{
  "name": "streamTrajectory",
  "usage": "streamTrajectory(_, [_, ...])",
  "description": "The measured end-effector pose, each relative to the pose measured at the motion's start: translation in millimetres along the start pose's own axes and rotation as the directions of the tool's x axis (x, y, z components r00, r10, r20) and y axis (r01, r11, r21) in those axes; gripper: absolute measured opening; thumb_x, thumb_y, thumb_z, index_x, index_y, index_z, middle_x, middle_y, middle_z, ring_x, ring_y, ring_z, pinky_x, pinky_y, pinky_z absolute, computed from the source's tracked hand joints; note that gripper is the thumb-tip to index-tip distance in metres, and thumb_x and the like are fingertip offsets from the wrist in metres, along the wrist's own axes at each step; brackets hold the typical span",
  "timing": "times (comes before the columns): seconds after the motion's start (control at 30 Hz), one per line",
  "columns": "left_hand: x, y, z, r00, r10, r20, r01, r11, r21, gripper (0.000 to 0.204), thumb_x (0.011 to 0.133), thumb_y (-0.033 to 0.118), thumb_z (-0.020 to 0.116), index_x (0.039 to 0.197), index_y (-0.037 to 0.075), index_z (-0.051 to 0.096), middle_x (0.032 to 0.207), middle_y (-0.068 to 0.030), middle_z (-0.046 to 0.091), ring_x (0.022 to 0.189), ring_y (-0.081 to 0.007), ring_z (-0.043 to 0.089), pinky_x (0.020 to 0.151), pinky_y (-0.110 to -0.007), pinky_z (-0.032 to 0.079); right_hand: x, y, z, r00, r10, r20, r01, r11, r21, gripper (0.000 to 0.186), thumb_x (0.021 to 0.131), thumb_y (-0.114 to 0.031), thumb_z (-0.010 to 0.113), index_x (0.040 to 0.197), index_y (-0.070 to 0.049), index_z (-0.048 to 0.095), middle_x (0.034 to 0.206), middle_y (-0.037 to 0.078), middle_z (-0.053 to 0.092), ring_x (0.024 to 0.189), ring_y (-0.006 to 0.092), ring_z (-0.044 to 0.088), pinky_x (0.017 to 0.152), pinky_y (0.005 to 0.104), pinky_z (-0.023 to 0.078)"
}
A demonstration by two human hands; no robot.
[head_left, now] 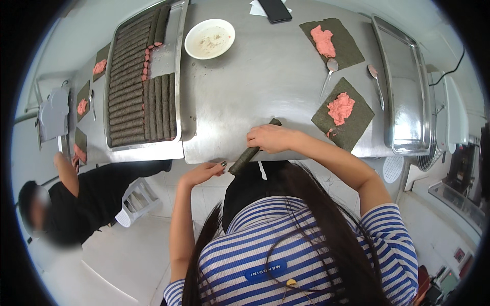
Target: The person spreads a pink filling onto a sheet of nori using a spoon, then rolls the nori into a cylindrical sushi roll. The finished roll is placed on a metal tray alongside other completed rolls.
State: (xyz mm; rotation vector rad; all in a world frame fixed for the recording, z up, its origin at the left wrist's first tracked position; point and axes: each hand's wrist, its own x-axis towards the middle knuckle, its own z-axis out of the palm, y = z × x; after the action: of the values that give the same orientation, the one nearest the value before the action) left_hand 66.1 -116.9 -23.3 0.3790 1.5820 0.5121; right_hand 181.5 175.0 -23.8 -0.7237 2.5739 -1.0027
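Head view: one dark green seaweed roll (245,161) was held at the near edge of the metal table (229,92), slanted, with its upper end over the tabletop and its lower end over the edge toward the body. It was gripped by the right hand (269,138), whose fingers were curled closely over its upper part. The left hand (204,172) was positioned just beside the lower end, fingers extended and loosely gathered; whether the roll was touched, or anything pinched, could not be told.

To the right, two seaweed sheets were laid flat, a near sheet (363,122) and a far sheet (351,48), each topped with pink paste. One spoon (332,65) was placed between them, and another spoon (375,76) beside the second metal tray (411,102) at the far right. Finished rolls (164,107) were packed in rows in the first metal tray (178,102), left of centre. A white bowl (224,51) of cloudy, speckled liquid was set near that tray, and a dark phone (275,10) at the far edge. A co-worker (97,199) in black was seen at left, near a white stool (137,201).
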Motion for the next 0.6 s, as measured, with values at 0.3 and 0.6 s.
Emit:
streamTrajectory(0.3, [23.6, 40.0, 79.3, 0.959, 0.214, -0.187, -0.235, 0.967, -0.098, 0.049, 0.081, 0.034, 0.073, 0.113, -0.002, 0.063, 0.091, -0.012, 0.069, 0.082, -0.0203, 0.065, 0.077, -0.032, 0.05, -12.2, -3.6, 1.6, 0.992, -0.072, 0.106, 0.074, 0.997, -0.013, 0.027, 0.07, -0.001, 0.062, 0.096, -0.004, 0.061, 0.098, 0.009, 0.058, 0.1, 0.0273, 0.056, 0.082, 0.0395, 0.049])
streamTrajectory(0.6, [-9.3, 74.4, 97.8, 0.758, 0.399, -0.516, -0.131, 0.868, 0.479, 0.033, 0.078, 0.026, 0.072, 0.103, 0.006, 0.067, 0.086, -0.0184, 0.068, 0.081, -0.037, 0.065, 0.072, -0.044, 0.051, -12.6, -14.6, -14.6, 0.996, 0.06, 0.068, -0.053, 0.993, -0.102, 0.029, 0.068, 0.0, 0.063, 0.096, -0.006, 0.057, 0.099, 0.009, 0.058, 0.101, 0.0286, 0.056, 0.081, 0.0406, 0.048])
